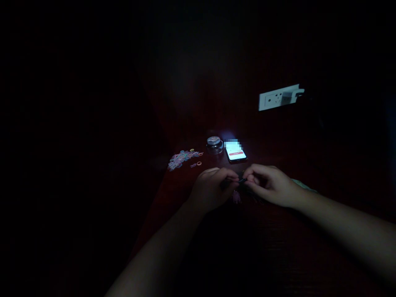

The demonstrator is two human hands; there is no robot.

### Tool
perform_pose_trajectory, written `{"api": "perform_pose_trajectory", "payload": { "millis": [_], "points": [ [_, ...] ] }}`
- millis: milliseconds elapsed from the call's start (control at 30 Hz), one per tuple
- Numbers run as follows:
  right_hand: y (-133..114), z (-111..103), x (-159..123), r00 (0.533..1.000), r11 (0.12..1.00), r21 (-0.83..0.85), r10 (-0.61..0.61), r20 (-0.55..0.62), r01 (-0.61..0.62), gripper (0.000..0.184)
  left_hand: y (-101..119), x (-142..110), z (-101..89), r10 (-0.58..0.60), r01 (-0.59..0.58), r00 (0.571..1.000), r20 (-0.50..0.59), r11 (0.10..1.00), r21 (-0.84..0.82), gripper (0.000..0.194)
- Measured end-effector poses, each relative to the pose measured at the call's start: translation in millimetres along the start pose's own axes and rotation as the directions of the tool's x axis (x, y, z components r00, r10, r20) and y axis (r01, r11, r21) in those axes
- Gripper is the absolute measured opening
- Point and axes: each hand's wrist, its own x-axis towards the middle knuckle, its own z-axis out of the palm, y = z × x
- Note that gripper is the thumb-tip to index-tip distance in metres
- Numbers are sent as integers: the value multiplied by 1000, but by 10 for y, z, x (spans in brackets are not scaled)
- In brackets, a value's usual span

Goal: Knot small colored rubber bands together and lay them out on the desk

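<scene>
In the dim light, my left hand (213, 186) and my right hand (268, 185) meet over the table, fingertips pinched. Between them is a small dark band (241, 180), which looks like an elastic hair band; its details are lost in shadow. Just below the fingers lies a small bunch of purple elastic bands (236, 197). A pile of small coloured elastic bands (183, 159) is spread to the left, with a loose orange band (199, 163) nearer to me.
Behind my hands a lit phone (236, 155) lies face up beside a small lidded jar (214, 146). A pale green item (303, 185) shows partly behind my right wrist. A socket panel (278, 98) with a plug is on the wall. The dark reddish table (161, 206) has its edge at left.
</scene>
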Motion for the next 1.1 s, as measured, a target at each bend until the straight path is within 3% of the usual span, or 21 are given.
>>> {"api": "perform_pose_trajectory", "payload": {
  "millis": [1100],
  "points": [
    [-4, 3, 0, 1000, 1000, -2, -6, 21, 6, 14, 25, 11, -9, 27, -27, 1000, -8, 1000, 14, 15]
  ]
}}
